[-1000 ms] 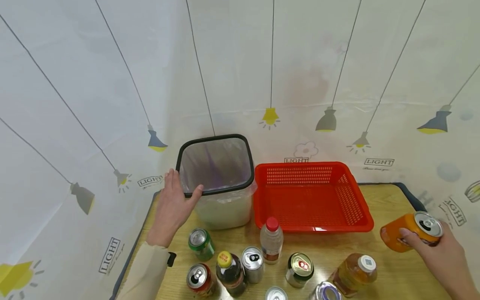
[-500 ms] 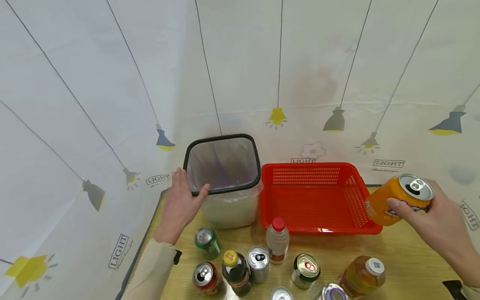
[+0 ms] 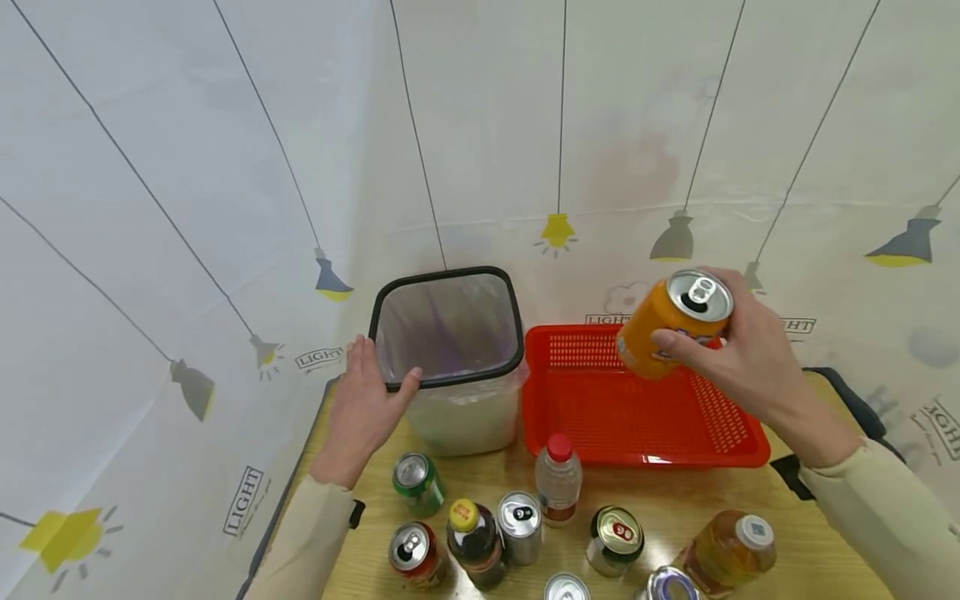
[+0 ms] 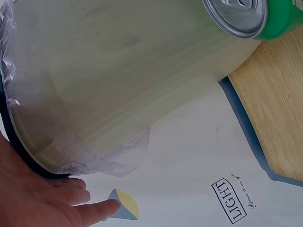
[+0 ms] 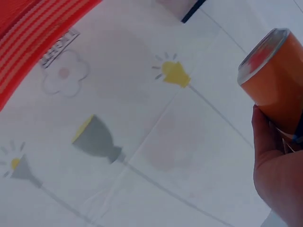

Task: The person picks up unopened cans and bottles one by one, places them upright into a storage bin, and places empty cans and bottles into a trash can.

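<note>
In the last second the right hand (image 3: 750,362) had swung inward from beyond the right side of the red plastic basket (image 3: 622,429), lifting the orange drink can (image 3: 648,333) with it. Its thumb and fingers were wrapped round the can, which hung tilted in the grip with its tabbed top toward the person's head. In the head view the can overlapped the basket's far wall, though its height above it could not be told. It was apparently mid-carry, not yet set down. The left hand (image 3: 367,408) had stayed at the bin (image 3: 468,429), its fingers extended against the black rim (image 3: 480,379) rather than wrapped round anything. The bin stood to the left of the right-hand grip, its raised rim and loose liner (image 3: 491,387) edging any path that way; the basket lay below. Nearer the person than the grip, unmoved on the wooden table (image 3: 810,546), stood a clear red-capped bottle (image 3: 558,487), a dark yellow-capped bottle (image 3: 477,550), a silver can (image 3: 520,533), a green can (image 3: 420,487), a red can (image 3: 420,558), a dark can with a gold top (image 3: 617,546) and, leaning, an amber white-capped bottle (image 3: 723,554). Two further can tops were cut off by the lower edge.
</note>
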Demonstrator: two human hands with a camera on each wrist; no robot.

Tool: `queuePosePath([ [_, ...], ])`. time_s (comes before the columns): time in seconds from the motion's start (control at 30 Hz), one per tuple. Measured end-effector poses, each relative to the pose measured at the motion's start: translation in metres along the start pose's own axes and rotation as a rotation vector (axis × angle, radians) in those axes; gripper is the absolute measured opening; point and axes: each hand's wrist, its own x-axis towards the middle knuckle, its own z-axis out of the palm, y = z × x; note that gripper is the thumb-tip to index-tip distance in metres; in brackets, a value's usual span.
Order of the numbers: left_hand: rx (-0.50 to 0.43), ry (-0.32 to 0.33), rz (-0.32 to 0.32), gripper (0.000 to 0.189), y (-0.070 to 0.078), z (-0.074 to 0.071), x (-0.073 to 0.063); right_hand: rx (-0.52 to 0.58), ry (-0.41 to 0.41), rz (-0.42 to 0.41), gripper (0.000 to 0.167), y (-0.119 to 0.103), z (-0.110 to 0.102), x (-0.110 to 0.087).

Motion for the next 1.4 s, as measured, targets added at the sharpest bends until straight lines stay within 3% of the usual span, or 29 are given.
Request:
queuePosePath([
  [0.4, -0.013, 0.002, -0.001, 0.102, 0.0, -0.001, -0.003, 0.158, -0.05, -0.077, 0.065, -0.047, 0.058, 0.067],
  [0.57, -0.013, 0.003, -0.004, 0.102, -0.001, -0.002, -0.003, 0.179, -0.071, -0.151, 0.066, -0.058, 0.083, 0.085],
  [0.7, -0.005, 0.007, -0.003, 0.102, -0.001, -0.003, -0.003, 0.2, -0.098, -0.165, 0.067, -0.062, 0.103, 0.094],
  [1.0, -0.011, 0.021, -0.001, 0.102, 0.0, -0.002, 0.0, 0.179, -0.147, -0.163, 0.067, -0.052, 0.149, 0.102],
  [1.2, -0.016, 0.018, -0.001, 0.101, 0.003, -0.001, 0.001, 0.124, -0.321, -0.087, 0.064, -0.033, 0.176, 0.1],
  [1.4, -0.023, 0.009, -0.011, 0.101, 0.003, -0.002, -0.001, -0.067, -0.443, -0.1, 0.062, -0.016, 0.189, 0.099],
])
